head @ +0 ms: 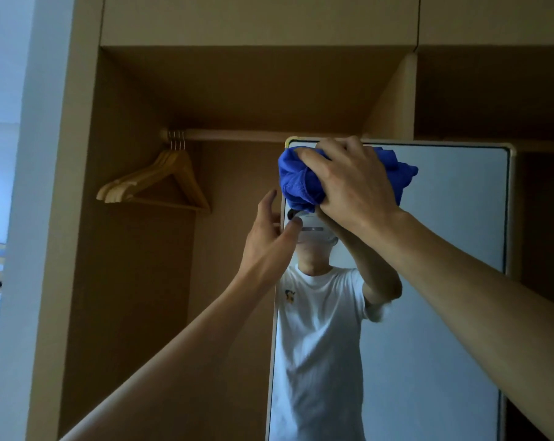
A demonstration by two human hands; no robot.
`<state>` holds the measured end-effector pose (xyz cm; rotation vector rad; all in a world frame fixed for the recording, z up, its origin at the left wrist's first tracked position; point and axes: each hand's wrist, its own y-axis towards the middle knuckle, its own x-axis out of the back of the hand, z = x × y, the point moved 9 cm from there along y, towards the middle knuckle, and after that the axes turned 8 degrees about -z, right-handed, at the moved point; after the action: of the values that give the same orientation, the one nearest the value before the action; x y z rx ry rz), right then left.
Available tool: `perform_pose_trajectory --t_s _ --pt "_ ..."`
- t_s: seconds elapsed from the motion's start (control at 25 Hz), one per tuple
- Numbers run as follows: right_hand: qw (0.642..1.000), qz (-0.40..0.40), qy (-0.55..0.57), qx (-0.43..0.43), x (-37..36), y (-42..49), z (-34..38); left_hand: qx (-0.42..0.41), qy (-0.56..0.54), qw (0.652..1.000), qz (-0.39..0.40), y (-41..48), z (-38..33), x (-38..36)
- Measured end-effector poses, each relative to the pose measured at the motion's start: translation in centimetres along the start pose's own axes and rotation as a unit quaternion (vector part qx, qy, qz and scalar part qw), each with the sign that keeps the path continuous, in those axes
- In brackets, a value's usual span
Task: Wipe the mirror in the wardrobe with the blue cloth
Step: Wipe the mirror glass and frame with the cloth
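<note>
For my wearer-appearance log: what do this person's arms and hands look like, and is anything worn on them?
Both forearms are bare to the frame's edge; left hand and right hand show no gloves, rings or watch. The mirror reflects a white short-sleeved T-shirt.

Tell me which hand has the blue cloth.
The right hand, gripping the bunched blue cloth against the top left corner of the mirror; the left hand only pinches its left edge.
</note>
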<state>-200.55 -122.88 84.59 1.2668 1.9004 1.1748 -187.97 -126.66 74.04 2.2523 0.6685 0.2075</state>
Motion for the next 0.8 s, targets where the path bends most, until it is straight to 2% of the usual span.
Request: perform_pose_trajectory --t_s 0.2,0.8 --pt "1.000 0.006 -0.010 -0.007 0.2 -2.4 0.9 0.059 -0.076 0.995 -0.019 -1.1 2.0 0.4" --pt "0.998 0.047 -0.005 -0.033 -0.9 -14.6 6.9 0.093 -0.056 0.994 -0.010 -8.1 7.7 1.6"
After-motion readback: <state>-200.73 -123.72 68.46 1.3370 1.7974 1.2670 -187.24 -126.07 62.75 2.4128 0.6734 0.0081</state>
